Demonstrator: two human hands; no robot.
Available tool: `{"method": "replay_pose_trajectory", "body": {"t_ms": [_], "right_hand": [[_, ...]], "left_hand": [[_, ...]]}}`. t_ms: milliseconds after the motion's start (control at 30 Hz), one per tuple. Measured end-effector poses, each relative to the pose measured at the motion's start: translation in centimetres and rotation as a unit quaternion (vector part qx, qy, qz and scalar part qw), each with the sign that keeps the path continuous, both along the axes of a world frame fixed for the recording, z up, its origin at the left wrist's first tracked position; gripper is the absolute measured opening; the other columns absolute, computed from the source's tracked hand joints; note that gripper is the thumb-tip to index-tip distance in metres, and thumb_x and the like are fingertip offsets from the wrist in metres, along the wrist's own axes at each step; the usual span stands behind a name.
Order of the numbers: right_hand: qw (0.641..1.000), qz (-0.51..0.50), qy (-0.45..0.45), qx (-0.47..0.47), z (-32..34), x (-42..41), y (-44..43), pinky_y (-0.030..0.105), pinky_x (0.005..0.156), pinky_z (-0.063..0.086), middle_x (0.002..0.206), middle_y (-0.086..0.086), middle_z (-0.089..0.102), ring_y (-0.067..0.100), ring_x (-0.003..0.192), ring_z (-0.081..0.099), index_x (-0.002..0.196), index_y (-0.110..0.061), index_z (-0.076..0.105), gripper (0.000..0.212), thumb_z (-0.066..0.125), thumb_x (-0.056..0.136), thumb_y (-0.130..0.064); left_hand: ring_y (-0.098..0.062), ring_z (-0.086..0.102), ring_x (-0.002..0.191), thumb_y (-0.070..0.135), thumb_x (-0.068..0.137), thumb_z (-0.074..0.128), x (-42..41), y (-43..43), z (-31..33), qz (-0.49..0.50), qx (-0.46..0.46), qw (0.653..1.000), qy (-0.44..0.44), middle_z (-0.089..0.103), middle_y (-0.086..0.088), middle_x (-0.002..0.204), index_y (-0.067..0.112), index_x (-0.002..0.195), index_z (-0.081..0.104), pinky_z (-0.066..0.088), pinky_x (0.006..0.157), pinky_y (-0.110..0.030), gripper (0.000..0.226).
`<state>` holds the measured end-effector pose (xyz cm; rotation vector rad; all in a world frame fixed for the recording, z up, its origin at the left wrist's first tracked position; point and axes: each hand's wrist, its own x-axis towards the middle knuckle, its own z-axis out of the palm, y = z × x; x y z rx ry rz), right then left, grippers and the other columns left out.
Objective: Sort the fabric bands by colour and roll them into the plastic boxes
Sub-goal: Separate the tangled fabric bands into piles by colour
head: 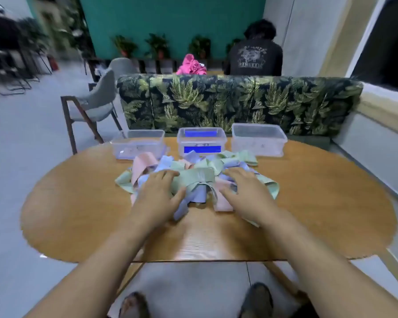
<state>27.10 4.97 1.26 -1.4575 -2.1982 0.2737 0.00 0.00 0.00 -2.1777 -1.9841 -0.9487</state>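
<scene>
Two hands (pixel 157 191) (pixel 244 191) press the band heap (pixel 200 177); it spreads left-right.

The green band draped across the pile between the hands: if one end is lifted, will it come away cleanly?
Probably not. The green band looks floppy, sagging over the pile of bands, so it should droop. It overlaps blue and pink ones and may drag them. The left hand and right hand rest flat on the pile.

- Left hand (pixel 157 191) and right hand (pixel 244 191) lie flat on the tangled fabric bands (pixel 199 177) (pink, blue, green).
- Three plastic boxes (pixel 259 140) stand at 12 o'clock on the counter (pixel 319 203).
</scene>
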Motion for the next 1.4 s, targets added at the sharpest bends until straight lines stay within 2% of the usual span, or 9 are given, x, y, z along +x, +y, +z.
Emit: {"method": "replay_pose_trajectory", "body": {"t_ms": [133, 267, 400, 533, 700, 867, 1033, 1200, 1400], "right_hand": [[0.992, -0.013, -0.109, -0.054, -1.1, 0.9, -4.1, 0.049, 0.116, 0.035, 0.166, -0.009, 0.034, 0.023, 0.148, 0.036, 0.157, -0.045, 0.039, 0.057, 0.046, 0.101, -0.055], [0.992, -0.027, -0.091, -0.085, -1.9, 0.1, -5.7, 0.056, 0.115, 0.034, 0.172, -0.01, 0.021, 0.025, 0.153, 0.026, 0.158, -0.046, 0.031, 0.057, 0.041, 0.103, -0.057], [0.98, -0.015, -0.144, -0.136, -4.9, -0.4, -7.9, 0.063, 0.126, 0.004, 0.175, -0.013, 0.011, 0.023, 0.163, 0.0, 0.162, -0.047, 0.024, 0.06, 0.022, 0.104, -0.066], [0.982, -0.028, -0.14, -0.124, -5.5, -0.5, -7.7, 0.061, 0.127, -0.007, 0.176, -0.015, 0.007, 0.02, 0.163, -0.007, 0.164, -0.047, 0.018, 0.071, 0.015, 0.099, -0.074], [0.982, -0.027, -0.144, -0.12, -5.8, -0.6, -7.8, 0.061, 0.127, -0.007, 0.176, -0.013, 0.007, 0.02, 0.163, -0.007, 0.164, -0.046, 0.018, 0.067, 0.015, 0.102, -0.071], [0.984, -0.015, -0.125, -0.128, -5.2, -0.1, -7.5, 0.059, 0.128, 0.001, 0.175, -0.012, 0.015, 0.022, 0.163, 0.002, 0.164, -0.043, 0.024, 0.06, 0.024, 0.107, -0.063], [0.995, -0.058, -0.068, -0.043, -2.1, 0.8, -5.4, 0.046, 0.108, 0.041, 0.153, -0.002, 0.05, 0.027, 0.139, 0.043, 0.154, -0.03, 0.046, 0.053, 0.049, 0.102, -0.042], [0.997, -0.037, 0.06, -0.016, 0.9, 1.6, -4.3, 0.033, 0.088, 0.039, 0.14, -0.006, 0.058, 0.02, 0.133, 0.047, 0.138, -0.026, 0.062, 0.039, 0.058, 0.099, -0.028], [0.999, 0.002, 0.045, 0.012, 1.6, 2.7, -6.1, 0.034, 0.099, 0.043, 0.134, -0.012, 0.06, 0.014, 0.125, 0.051, 0.132, -0.033, 0.065, 0.034, 0.058, 0.099, -0.032]], "left_hand": [[-0.03, 0.046, 0.143, 0.071, 0.089, 0.04, 0.0, -3.3, -1.6, 0.027, -0.084, 0.994, 0.07, 0.054, -0.001, 0.151, 0.029, 0.141, 0.059, 0.037, 0.113, -0.048, 0.069], [-0.028, 0.026, 0.157, 0.072, 0.095, 0.041, -0.3, -5.1, -2.4, 0.017, -0.122, 0.991, 0.06, 0.034, 0.0, 0.168, 0.039, 0.151, 0.047, 0.03, 0.122, -0.051, 0.065], [-0.021, 0.028, 0.157, 0.075, 0.093, 0.02, -0.4, -6.7, -4.2, 0.019, -0.158, 0.985, 0.061, 0.037, 0.006, 0.166, 0.042, 0.157, 0.042, 0.03, 0.122, -0.04, 0.075], [-0.019, 0.024, 0.157, 0.056, 0.107, 0.038, -0.3, -5.8, -4.3, 0.022, -0.146, 0.987, 0.063, 0.033, 0.006, 0.169, 0.041, 0.159, 0.04, 0.022, 0.124, -0.037, 0.054], [-0.021, 0.024, 0.159, 0.061, 0.105, 0.038, -0.6, -5.7, -5.4, 0.019, -0.141, 0.988, 0.059, 0.035, 0.002, 0.169, 0.036, 0.158, 0.043, 0.025, 0.125, -0.041, 0.059], [-0.021, 0.032, 0.154, 0.062, 0.103, 0.049, -0.3, -6.3, -4.7, 0.013, -0.112, 0.993, 0.016, 0.04, -0.001, 0.165, 0.037, 0.149, 0.054, 0.032, 0.12, -0.043, 0.052], [-0.015, 0.04, 0.141, 0.051, 0.104, 0.053, -0.8, -5.1, -3.2, 0.014, -0.016, 1.0, -0.004, 0.055, 0.004, 0.147, 0.03, 0.118, 0.068, 0.03, 0.111, -0.035, 0.03], [-0.018, 0.05, 0.124, 0.051, 0.102, 0.044, -1.4, -3.6, 0.5, -0.013, 0.013, 1.0, -0.003, 0.063, 0.009, 0.122, 0.027, 0.111, 0.068, 0.041, 0.106, -0.038, 0.036], [-0.02, 0.048, 0.121, 0.04, 0.105, 0.057, -0.5, -4.9, 2.6, -0.014, 0.002, 1.0, -0.006, 0.063, 0.005, 0.12, 0.025, 0.101, 0.065, 0.038, 0.101, -0.034, 0.018]]}}
